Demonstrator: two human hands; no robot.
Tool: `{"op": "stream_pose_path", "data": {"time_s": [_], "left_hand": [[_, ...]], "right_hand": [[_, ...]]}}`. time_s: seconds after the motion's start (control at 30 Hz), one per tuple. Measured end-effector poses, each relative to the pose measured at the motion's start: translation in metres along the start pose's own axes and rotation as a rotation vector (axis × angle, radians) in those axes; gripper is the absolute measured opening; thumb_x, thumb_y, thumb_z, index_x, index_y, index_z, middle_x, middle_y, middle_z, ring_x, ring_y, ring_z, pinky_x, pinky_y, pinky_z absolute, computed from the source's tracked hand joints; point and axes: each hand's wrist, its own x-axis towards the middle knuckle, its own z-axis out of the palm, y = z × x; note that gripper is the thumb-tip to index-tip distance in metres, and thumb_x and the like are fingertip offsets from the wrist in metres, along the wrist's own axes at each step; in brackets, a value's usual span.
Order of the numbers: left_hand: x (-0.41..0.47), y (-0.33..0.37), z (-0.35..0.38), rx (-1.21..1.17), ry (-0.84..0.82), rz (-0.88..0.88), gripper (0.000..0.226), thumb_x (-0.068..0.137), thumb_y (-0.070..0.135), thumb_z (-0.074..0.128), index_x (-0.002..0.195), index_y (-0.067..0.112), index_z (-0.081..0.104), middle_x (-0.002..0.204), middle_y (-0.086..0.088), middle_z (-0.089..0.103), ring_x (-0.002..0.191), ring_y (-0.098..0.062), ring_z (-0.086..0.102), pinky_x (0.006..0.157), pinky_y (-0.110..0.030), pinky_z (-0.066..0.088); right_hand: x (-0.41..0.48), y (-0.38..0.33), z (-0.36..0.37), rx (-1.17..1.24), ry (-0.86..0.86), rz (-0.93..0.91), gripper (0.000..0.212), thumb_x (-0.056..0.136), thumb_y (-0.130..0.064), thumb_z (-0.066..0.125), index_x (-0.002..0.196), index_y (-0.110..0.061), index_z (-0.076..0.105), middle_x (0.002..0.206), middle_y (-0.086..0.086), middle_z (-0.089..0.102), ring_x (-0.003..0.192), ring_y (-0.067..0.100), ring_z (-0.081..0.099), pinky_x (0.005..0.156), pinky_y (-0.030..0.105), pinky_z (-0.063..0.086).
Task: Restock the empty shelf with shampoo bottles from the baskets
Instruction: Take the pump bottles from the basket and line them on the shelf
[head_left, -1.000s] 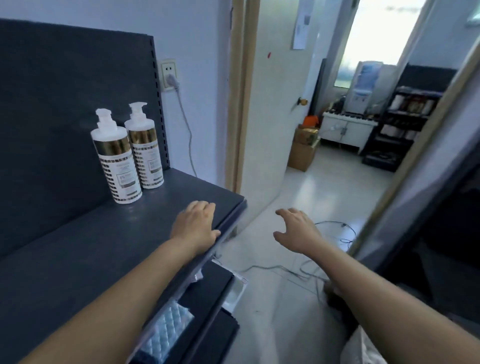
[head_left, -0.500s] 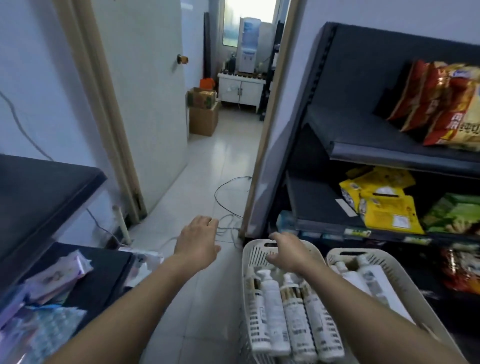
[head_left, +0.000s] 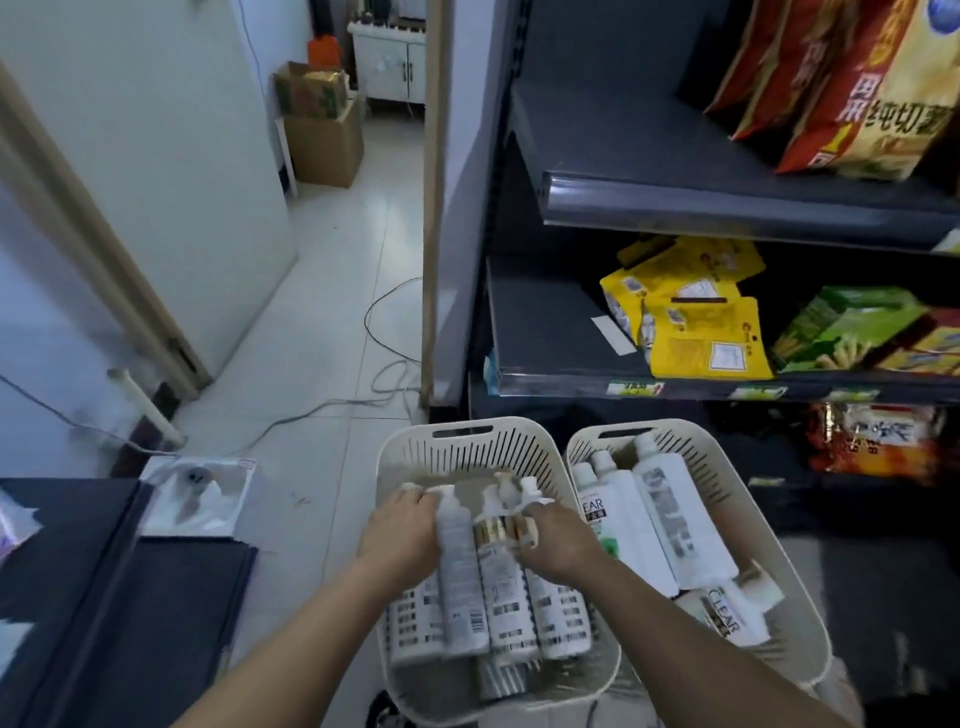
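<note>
Our left hand (head_left: 400, 538) and right hand (head_left: 558, 540) clasp white plastic pump bottles (head_left: 501, 587); likely slick, heavy: grip bodies, not pumps.

Both forearms extended forward and downward. Left grip (head_left: 400, 538) and right grip (head_left: 558, 543) side by side, palms down, fingers curled.

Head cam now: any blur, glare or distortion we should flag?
Head view: motion blur smears the left hand, the right hand and the white pump bottles they grip in the cream slotted plastic basket, labels unreadable. Head view: glare streaks the dark grey shelf's glossy front rail. Head view: wide-angle lens bows the beige door frame; lower right corner is dim.
</note>
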Motion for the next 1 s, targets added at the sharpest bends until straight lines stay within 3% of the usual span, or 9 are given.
{"op": "stream_pose_path", "data": {"time_s": [0.13,0.23,0.37,0.53,0.63,0.73,0.9,1.0], "left_hand": [[0.02,-0.004,0.02,-0.031,-0.14,-0.047,0.044,0.09,0.028,0.054,0.131,0.013,0.046,0.136,-0.009,0.046,0.125,-0.027,0.044,0.099,-0.038,0.042],[0.037,-0.011,0.035,-0.109,-0.173,-0.084,0.046,0.09,0.024,0.053,0.133,0.009,0.042,0.137,-0.012,0.04,0.124,-0.029,0.043,0.101,-0.04,0.042],[0.059,-0.016,0.055,-0.153,-0.193,-0.161,0.063,0.092,0.022,0.05,0.146,0.002,0.024,0.148,-0.018,0.027,0.133,-0.034,0.034,0.108,-0.042,0.036],[0.101,-0.036,0.097,-0.183,-0.128,-0.288,0.068,0.085,0.03,0.034,0.145,0.001,0.018,0.136,-0.026,0.042,0.112,-0.041,0.053,0.089,-0.048,0.05],[0.112,-0.036,0.102,-0.168,-0.104,-0.34,0.07,0.084,0.029,0.041,0.147,0.007,0.019,0.132,-0.023,0.047,0.106,-0.04,0.057,0.086,-0.047,0.052],[0.102,-0.022,0.088,-0.169,-0.071,-0.402,0.071,0.087,0.026,0.046,0.149,0.006,0.018,0.131,-0.025,0.048,0.113,-0.041,0.052,0.092,-0.048,0.049],[0.096,-0.007,0.076,-0.145,-0.044,-0.425,0.067,0.091,0.021,0.052,0.148,0.004,0.021,0.141,-0.023,0.039,0.128,-0.038,0.036,0.103,-0.045,0.034],[0.096,-0.009,0.082,-0.134,-0.043,-0.413,0.064,0.091,0.019,0.052,0.146,0.002,0.025,0.142,-0.022,0.037,0.127,-0.037,0.036,0.104,-0.043,0.033]], "right_hand": [[0.018,0.015,0.015,0.008,-0.007,0.026,0.037,0.087,-0.023,0.067,0.122,-0.017,0.056,0.121,0.004,0.059,0.107,0.018,0.054,0.092,0.03,0.044],[0.036,0.022,0.026,-0.017,-0.005,0.041,0.051,0.086,-0.028,0.067,0.132,-0.018,0.046,0.137,0.005,0.047,0.126,0.024,0.043,0.106,0.037,0.039],[0.063,0.027,0.035,-0.072,-0.008,0.081,0.077,0.086,-0.031,0.067,0.148,-0.014,0.023,0.157,0.013,0.025,0.143,0.033,0.024,0.116,0.047,0.031],[0.085,0.032,0.048,-0.186,0.015,0.104,0.089,0.085,-0.029,0.063,0.152,-0.011,0.008,0.151,0.019,0.027,0.139,0.036,0.026,0.11,0.047,0.034],[0.092,0.032,0.05,-0.306,0.088,0.059,0.073,0.09,-0.026,0.054,0.149,-0.002,0.02,0.146,0.021,0.037,0.133,0.037,0.034,0.11,0.045,0.033],[0.09,0.034,0.052,-0.326,0.152,0.02,0.061,0.089,-0.027,0.061,0.138,0.002,0.04,0.135,0.019,0.05,0.122,0.034,0.045,0.103,0.04,0.042],[0.085,0.036,0.057,-0.093,0.179,-0.014,0.049,0.092,-0.023,0.06,0.134,-0.007,0.042,0.133,0.013,0.05,0.121,0.031,0.046,0.096,0.038,0.045],[0.079,0.038,0.058,0.077,0.224,0.018,0.057,0.086,-0.023,0.069,0.135,-0.008,0.043,0.132,0.012,0.048,0.119,0.028,0.049,0.093,0.038,0.048]]}}
